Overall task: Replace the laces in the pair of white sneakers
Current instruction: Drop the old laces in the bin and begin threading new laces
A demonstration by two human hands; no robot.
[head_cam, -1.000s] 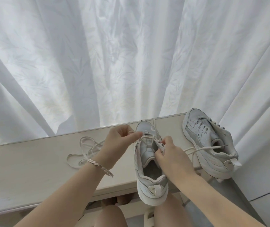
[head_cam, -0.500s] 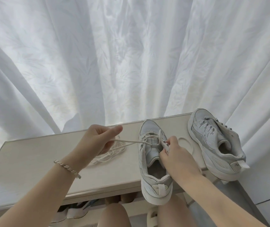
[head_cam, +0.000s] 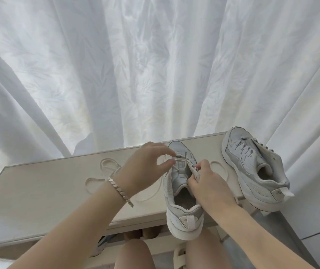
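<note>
White curtain [head_cam: 155, 74] with a faint leaf pattern hangs in folds across the whole background. Below it runs a pale bench top [head_cam: 48, 191].

Reference item: near sneaker [head_cam: 182, 210], white.
- Position: on the bench top, toe toward the curtain, heel overhanging the front edge above the person's knees.
- Lace [head_cam: 182, 162]: threaded through the eyelets at the toe end only. The eyelets nearer the heel are unlaced.

Left hand [head_cam: 145, 166]:
- Located just left of the near sneaker's toe end.
- Thumb and forefinger are curled with their tips together on the lace at the eyelets. The remaining fingers are bent above it.
- Metal bracelet [head_cam: 119, 191] on the wrist.

Right hand [head_cam: 207, 183]:
- Located on the right side of the near sneaker, over its opening.
- Fingers are curled round the right eyelet flap and grip it.

Other items:
- Loose loops [head_cam: 107, 159] of white lace lie flat on the bench top, left of the near sneaker, partly under the left wrist. A further loop lies just right of it.
- Second sneaker [head_cam: 252, 171]: right of the near sneaker, apart from it, fully laced, leaning over on its side, heel overhanging the bench end.
</note>
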